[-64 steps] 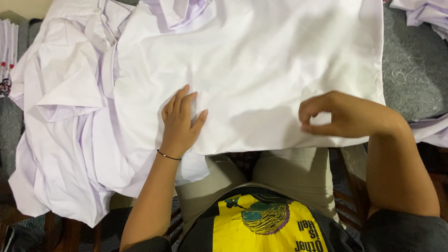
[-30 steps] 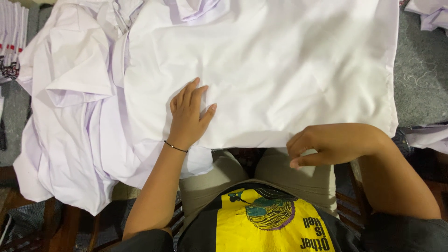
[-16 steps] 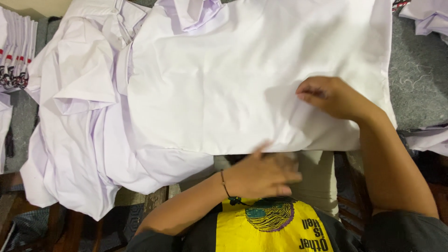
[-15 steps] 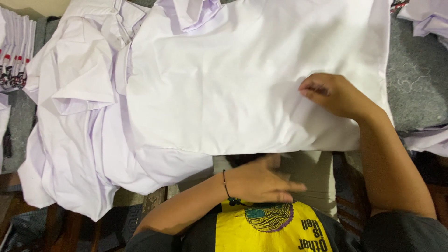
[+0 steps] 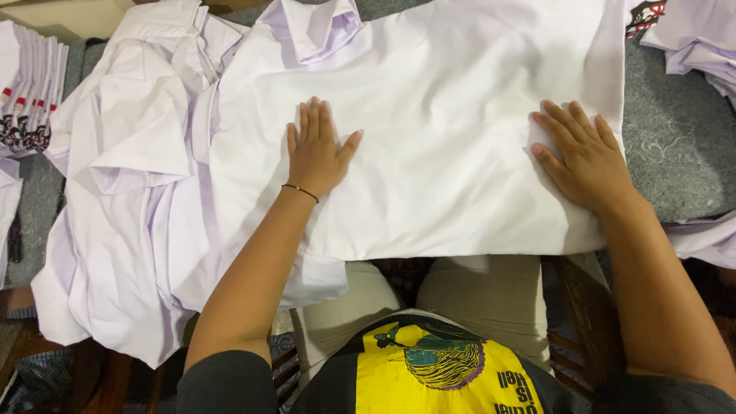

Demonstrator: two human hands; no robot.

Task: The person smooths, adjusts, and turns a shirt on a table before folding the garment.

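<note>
A white shirt [image 5: 445, 130] lies spread flat, back up, on a grey felt table [image 5: 675, 146], its collar at the far side. My left hand [image 5: 316, 149] rests palm down on the shirt's left half, fingers apart. My right hand [image 5: 580, 156] presses flat on the shirt's right edge, fingers spread. Neither hand grips anything.
A heap of white shirts [image 5: 130, 176] lies to the left, partly under the spread one and hanging over the table's near edge. A stack of folded white pieces with red and black print [image 5: 27, 92] sits at the far left. More white cloth [image 5: 690, 38] lies at the far right.
My left hand has come up from the table's near edge onto the shirt's left half. My right hand has slid to the shirt's right edge and opened flat.
</note>
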